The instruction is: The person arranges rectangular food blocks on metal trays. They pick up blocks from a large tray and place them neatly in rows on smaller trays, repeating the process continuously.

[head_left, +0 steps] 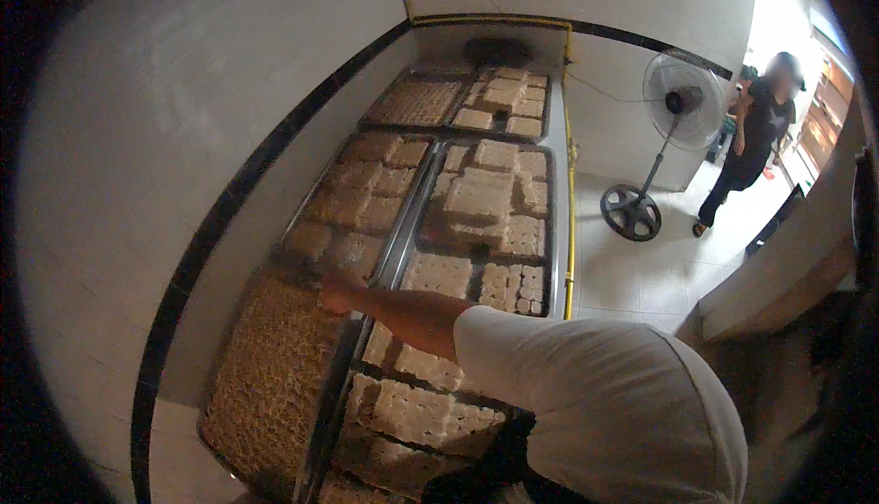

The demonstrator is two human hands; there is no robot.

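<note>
From the lower right my right arm, in a white short sleeve, stretches left across the trays. My right hand (339,293) is at the far right corner of a long dark tray (209,444) filled with golden-brown, rough-topped food (265,367). Blur and dim light hide its fingers, so their grip cannot be made out. Just beyond the hand, another tray holds browned blocks (357,193). Under my forearm and to its right, trays carry pale blocks (417,408) with small dents, some stacked in slabs (481,195). My left hand is out of view.
A tiled wall (229,92) with a black band runs along the left. Two more filled trays stand at the far end. A yellow pipe (569,184) follows the right side. Beyond it are a standing fan (678,101) and a person in dark clothes (765,124).
</note>
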